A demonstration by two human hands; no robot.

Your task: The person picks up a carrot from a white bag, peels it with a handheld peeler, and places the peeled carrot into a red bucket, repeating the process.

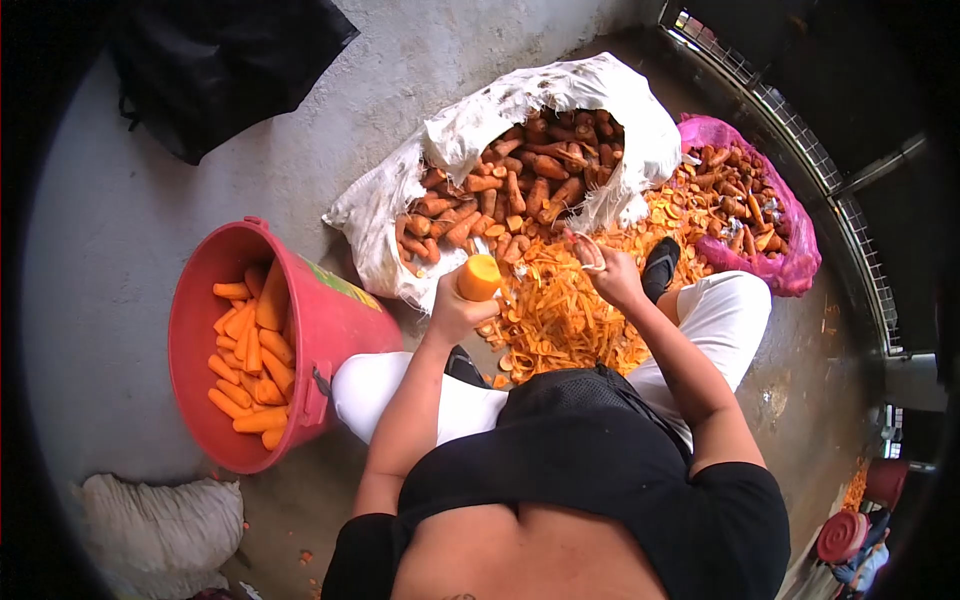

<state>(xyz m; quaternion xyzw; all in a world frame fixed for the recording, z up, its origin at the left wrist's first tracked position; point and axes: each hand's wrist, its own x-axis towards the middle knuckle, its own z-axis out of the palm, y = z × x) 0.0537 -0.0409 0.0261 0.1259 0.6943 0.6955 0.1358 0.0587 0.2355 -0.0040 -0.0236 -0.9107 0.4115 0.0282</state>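
My left hand is wrapped round a thick peeled carrot, its cut end facing up. My right hand is closed on a small pale peeler, held apart from the carrot; the fingers partly cover it. Beneath and between both hands lies a heap of orange peelings. Just beyond them, a torn white sack spills unpeeled, soil-stained carrots. To the left, a red bucket leans on its side towards me, with peeled carrots inside.
A pink sack of carrot ends and small carrots stands at the right, beside a floor grating. Black sheeting hangs at the upper left. A filled pale sack lies lower left. Another person is at the lower right, near red tubs.
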